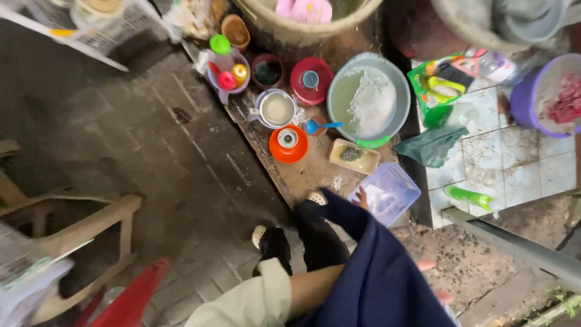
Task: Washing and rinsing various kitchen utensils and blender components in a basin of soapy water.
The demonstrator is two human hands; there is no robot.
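My right hand (362, 197) shows only as a few fingertips poking out of a dark blue cloth (381, 272) that covers the arm. The fingertips rest at the near left rim of a clear lilac plastic box (393, 192) on the ground. Whether they grip it is hidden. My left forearm (311, 287) comes out of a cream sleeve (242, 303) and runs under the blue cloth, so that hand is out of sight. Black trouser legs and white shoes (316, 197) stand just left of the box.
Dishes lie on a wet plank: an orange lid (288, 144), a yellow tray (354, 156), a steel cup (276, 109), a red lid (311, 80) and a grey basin of soapy water (368, 97). A purple tub (544, 91) stands right, a plastic chair (78, 230) left.
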